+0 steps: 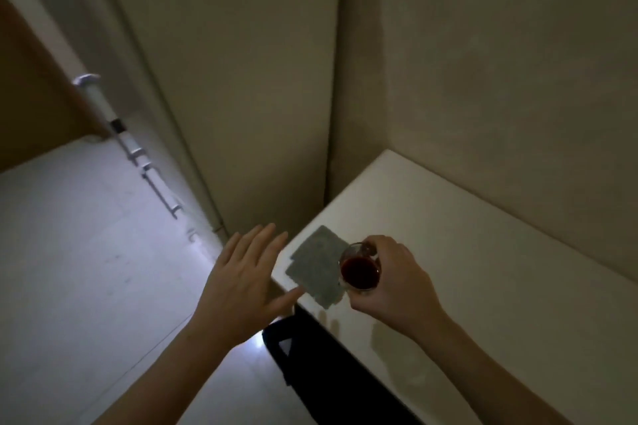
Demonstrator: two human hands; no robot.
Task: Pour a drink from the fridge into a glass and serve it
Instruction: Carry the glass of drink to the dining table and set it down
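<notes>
Nearest you, your left hand (241,281) hangs flat with its fingers spread and nothing in it, out over the floor (86,235) just off the table's near-left corner; it looks kept free to balance you or to steady the mat, and its thumb tip sits close to the table edge. Your right hand (390,278) is wrapped around the glass (359,267) from the side and above, fingers over the rim's far side, which keeps the dark red drink level and lets you lower it straight down. The glass sits at the right edge of the grey mat (316,266); whether its base is touching the mat or the table (483,269) cannot be told. The mat lies right at the table's near-left corner, so a set-down there likely leaves little margin from the drop to the floor. To the right and beyond the mat, the tabletop runs bare to the wall (518,62), giving plenty of room. Farther left, a tall cabinet panel (241,79) closes that side, with handled doors (138,155) beyond.
</notes>
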